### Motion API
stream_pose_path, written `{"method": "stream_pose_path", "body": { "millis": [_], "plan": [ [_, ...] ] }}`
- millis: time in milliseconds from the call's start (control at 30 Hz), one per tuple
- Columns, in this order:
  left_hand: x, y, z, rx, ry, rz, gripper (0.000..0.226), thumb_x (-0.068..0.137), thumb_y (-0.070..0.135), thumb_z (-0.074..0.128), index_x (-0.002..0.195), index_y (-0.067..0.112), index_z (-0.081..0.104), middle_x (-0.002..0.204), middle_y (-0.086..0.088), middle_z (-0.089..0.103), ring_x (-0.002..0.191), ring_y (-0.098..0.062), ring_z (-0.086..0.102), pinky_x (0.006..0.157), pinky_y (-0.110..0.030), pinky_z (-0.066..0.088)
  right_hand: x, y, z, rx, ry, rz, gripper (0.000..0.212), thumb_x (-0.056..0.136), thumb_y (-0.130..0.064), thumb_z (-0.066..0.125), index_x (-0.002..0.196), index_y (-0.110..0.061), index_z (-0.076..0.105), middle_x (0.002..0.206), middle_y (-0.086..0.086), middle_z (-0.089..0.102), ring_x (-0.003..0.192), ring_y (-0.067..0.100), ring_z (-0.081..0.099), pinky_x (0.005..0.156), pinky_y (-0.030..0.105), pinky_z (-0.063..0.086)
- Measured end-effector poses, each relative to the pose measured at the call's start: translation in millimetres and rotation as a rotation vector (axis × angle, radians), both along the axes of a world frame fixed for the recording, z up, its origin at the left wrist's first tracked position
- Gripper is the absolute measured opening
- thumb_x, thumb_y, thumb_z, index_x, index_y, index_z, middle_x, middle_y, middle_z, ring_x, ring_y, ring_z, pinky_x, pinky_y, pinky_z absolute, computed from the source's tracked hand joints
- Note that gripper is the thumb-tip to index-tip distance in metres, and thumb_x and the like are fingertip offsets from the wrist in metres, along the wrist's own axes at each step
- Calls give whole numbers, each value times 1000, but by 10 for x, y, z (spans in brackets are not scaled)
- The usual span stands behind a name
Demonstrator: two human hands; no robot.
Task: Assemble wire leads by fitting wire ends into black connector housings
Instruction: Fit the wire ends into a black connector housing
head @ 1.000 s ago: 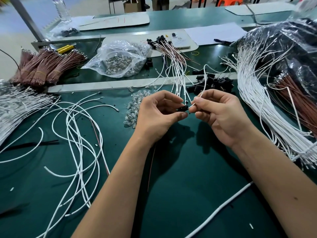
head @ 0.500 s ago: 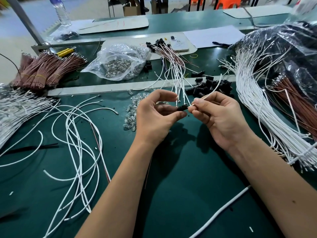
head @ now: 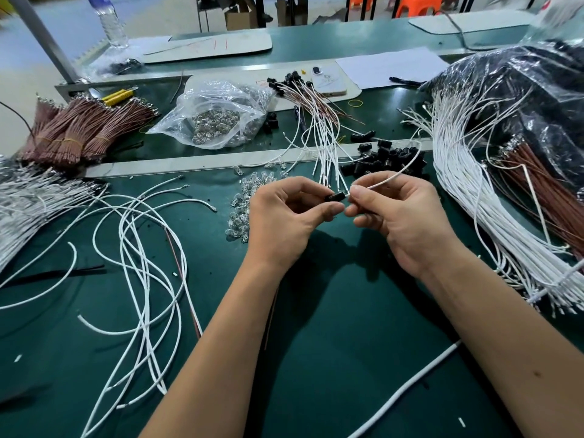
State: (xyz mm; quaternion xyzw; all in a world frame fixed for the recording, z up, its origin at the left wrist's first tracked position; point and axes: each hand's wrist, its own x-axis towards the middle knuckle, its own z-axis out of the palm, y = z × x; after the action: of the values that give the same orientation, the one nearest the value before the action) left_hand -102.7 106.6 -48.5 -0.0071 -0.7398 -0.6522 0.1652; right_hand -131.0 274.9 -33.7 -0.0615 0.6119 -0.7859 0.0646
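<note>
My left hand (head: 284, 222) pinches a small black connector housing (head: 335, 196) between thumb and fingers at the middle of the green bench. My right hand (head: 401, 216) pinches a white wire (head: 390, 177) close to its tip, and that tip meets the housing's right end. The wire arcs up and right over a pile of loose black housings (head: 384, 158). Finished leads with black housings (head: 311, 121) fan out behind the hands.
Loose white wires (head: 139, 248) sprawl at left, and a thick white wire bundle (head: 474, 197) lies at right beside brown wires (head: 550, 191). Clear bulbs (head: 249, 197) sit by my left hand. Further back are a bag of bulbs (head: 218, 118) and bundled brown wires (head: 79, 131).
The far end of the white wire has swung down and to the right. Both hands stay together at the housing, hardly shifted.
</note>
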Motion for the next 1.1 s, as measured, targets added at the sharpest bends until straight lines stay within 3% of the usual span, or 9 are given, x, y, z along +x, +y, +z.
{"method": "stream_pose_path", "body": {
  "millis": [200,433,567,633,700,733,833,933,1100],
  "plan": [
    [9,-28,26,58,-38,-75,22,73,0,87,91,6,78,78,-7,78,70,-16,74,70,-25,58,-48,61,-35,159,61,2,7,93,-6,74,86,-4,74,70,11,72,57,17,69,49,21,52],
    [23,-3,39,98,-84,-97,19,75,-3,85,91,3,77,76,-11,77,68,-19,74,66,-24,57,-90,64,-39,201,46,54,44,110,-28,50,86,-1,74,75,18,73,54,25,62,39,26,45],
    [55,32,61,76,-77,-127,20,73,-4,87,86,4,74,87,-13,79,82,-26,77,77,-35,62,-17,-6,-97,347,195,77,36,108,-32,53,91,-17,81,62,9,66,51,20,54,40,23,37],
    [73,35,80,38,-73,-128,23,71,-4,88,85,4,72,86,-14,78,79,-25,75,77,-35,62,4,-22,-99,428,305,85,35,108,-34,53,101,-15,81,58,-4,60,46,3,50,45,12,35],
    [82,30,106,40,-84,-145,23,72,-3,87,88,2,71,84,-15,77,72,-21,71,72,-31,59,7,-18,-78,488,391,103,37,107,-34,51,110,-10,79,61,-18,62,50,-1,53,51,9,38],
    [84,33,121,64,-94,-147,24,74,-2,87,92,1,71,82,-15,77,69,-19,69,69,-29,57,12,-15,-66,495,408,117,37,108,-34,51,114,-10,78,65,-19,65,52,0,56,53,11,40],
    [88,44,151,244,-130,-115,25,79,0,83,101,7,75,80,-15,74,69,-19,66,66,-27,54,25,-22,-52,428,341,133,26,106,-35,57,112,-19,78,75,8,71,56,22,63,46,31,49],
    [88,69,174,457,-208,-97,24,78,-4,78,99,5,74,88,-17,75,67,-18,70,62,-27,57,25,-18,-57,385,310,108,25,101,-33,67,90,-14,78,70,2,71,54,13,64,42,26,48],
    [80,105,222,777,-290,-116,27,62,4,78,88,8,70,84,-9,74,64,-10,66,55,-16,49,16,19,-36,278,217,121,21,88,-33,79,87,-12,80,74,9,75,58,14,67,43,23,48]
  ]
}}
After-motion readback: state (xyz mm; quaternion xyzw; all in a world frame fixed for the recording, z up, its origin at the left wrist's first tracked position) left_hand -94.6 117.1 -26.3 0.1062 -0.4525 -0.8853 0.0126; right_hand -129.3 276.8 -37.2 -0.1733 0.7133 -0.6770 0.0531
